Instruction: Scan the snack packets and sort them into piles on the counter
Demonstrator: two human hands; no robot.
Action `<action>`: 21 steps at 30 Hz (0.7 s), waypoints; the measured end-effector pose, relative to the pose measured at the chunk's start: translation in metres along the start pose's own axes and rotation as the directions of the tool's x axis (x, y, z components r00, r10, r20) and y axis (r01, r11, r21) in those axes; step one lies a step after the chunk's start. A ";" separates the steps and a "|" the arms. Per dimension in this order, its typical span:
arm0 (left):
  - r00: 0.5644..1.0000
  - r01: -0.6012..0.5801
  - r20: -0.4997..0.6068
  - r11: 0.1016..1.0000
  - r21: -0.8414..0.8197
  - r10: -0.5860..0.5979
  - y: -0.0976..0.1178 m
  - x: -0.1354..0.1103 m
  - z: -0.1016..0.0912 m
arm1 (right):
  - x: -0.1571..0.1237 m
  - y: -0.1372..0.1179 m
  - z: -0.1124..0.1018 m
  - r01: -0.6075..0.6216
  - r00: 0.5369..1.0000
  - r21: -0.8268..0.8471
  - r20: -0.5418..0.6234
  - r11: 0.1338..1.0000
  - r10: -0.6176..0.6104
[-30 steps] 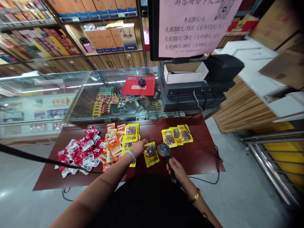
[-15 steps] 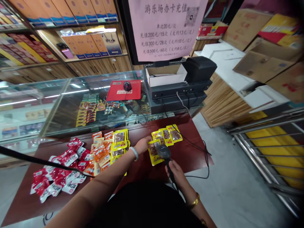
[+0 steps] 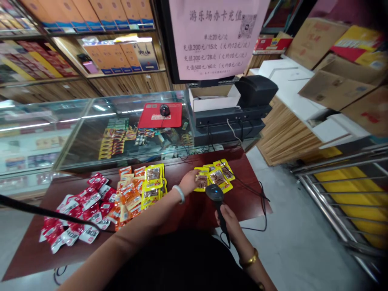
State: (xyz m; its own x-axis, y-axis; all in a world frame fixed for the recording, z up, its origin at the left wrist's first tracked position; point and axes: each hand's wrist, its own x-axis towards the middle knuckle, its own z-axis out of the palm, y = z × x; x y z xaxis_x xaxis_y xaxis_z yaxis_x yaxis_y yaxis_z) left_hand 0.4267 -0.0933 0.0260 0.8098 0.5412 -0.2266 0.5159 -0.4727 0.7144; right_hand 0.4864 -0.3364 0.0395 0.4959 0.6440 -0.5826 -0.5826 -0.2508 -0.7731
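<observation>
My right hand (image 3: 229, 220) is wrapped round the handle of a black barcode scanner (image 3: 214, 193), whose head shows a small blue light. My left hand (image 3: 189, 182) reaches over the table with its fingers stretched toward the near left yellow snack packet (image 3: 201, 182); whether they touch it is hard to tell. Another yellow packet (image 3: 220, 180) lies askew across the others of this small group, just beyond the scanner. Left of my left hand are stacked yellow packets (image 3: 153, 174), orange snack packets (image 3: 131, 195) and a heap of red and white packets (image 3: 89, 198).
A dark red table (image 3: 176, 216) bears the packets. Behind it stand a glass display counter (image 3: 86, 149), a red mouse pad (image 3: 145, 117) and a till with a white box (image 3: 214, 103). The scanner's black cable (image 3: 254, 189) crosses the table's right side. Metal railings (image 3: 327, 202) stand at right.
The yellow packet under the scanner has moved back and right, onto the other yellow packets. My left hand is off it and slightly farther right. The scanner has shifted slightly right.
</observation>
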 end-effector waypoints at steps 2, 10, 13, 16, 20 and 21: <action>0.999 0.048 0.000 0.999 0.010 -0.048 -0.024 -0.037 -0.007 | 0.000 0.001 0.010 -0.025 0.999 -0.024 0.045 0.999 0.026; 0.844 0.532 -0.220 0.819 0.214 -0.490 -0.102 -0.175 -0.053 | -0.002 0.007 0.069 -0.063 0.949 -0.215 0.288 0.975 0.125; 0.775 0.617 -0.355 0.750 0.240 -0.524 -0.112 -0.194 -0.069 | -0.002 0.015 0.087 -0.062 0.923 -0.282 0.350 0.958 0.162; 0.729 0.653 -0.437 0.726 0.215 -0.526 -0.118 -0.186 -0.084 | -0.004 0.021 0.102 -0.055 0.903 -0.329 0.386 0.943 0.187; 0.708 0.677 -0.450 0.705 0.211 -0.545 -0.124 -0.147 -0.100 | -0.008 0.021 0.112 -0.031 0.897 -0.382 0.397 0.924 0.194; 0.703 0.685 -0.445 0.696 0.216 -0.554 -0.126 -0.136 -0.102 | -0.010 0.020 0.113 -0.035 0.900 -0.390 0.388 0.920 0.199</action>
State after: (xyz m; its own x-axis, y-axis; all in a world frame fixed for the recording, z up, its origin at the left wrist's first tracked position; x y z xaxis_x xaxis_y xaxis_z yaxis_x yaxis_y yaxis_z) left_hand 0.2228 -0.0364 0.0346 0.1592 0.9522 -0.2606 0.9740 -0.1084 0.1990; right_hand 0.3967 -0.2658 0.0580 0.0808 0.8102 -0.5806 -0.3025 -0.5351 -0.7888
